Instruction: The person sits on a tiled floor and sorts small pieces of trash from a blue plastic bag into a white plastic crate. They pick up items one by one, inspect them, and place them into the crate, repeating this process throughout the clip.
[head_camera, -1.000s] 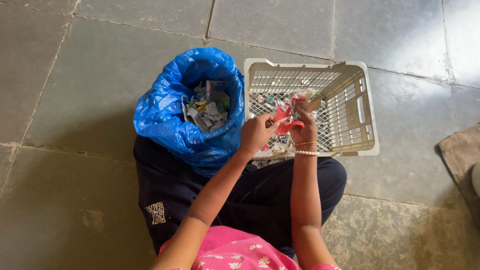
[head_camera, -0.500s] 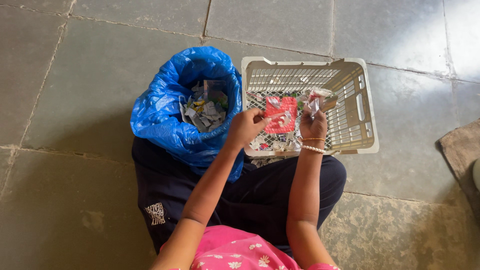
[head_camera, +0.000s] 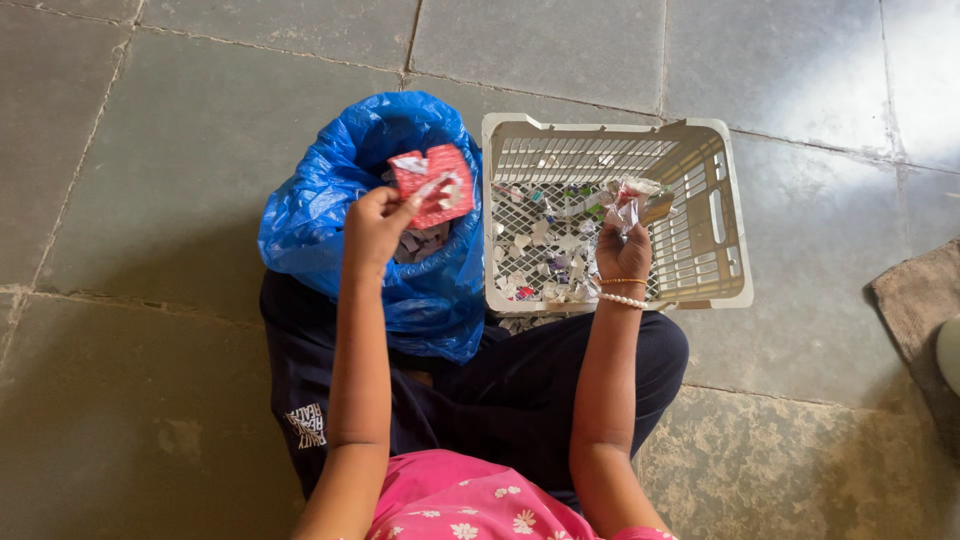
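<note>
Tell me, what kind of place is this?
Probably a home or yard floor used for sorting scraps: grey stone floor slabs, a blue plastic bag of cut wrappers, and a white plastic crate beside it.

Open mouth of the blue bag (head_camera: 330, 215), crate wall (head_camera: 489, 215) hard against its right, bare stone floor (head_camera: 150, 180) leftward.

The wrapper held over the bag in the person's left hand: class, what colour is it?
Red with white markings; the wrapper shows best in the head view.
</note>
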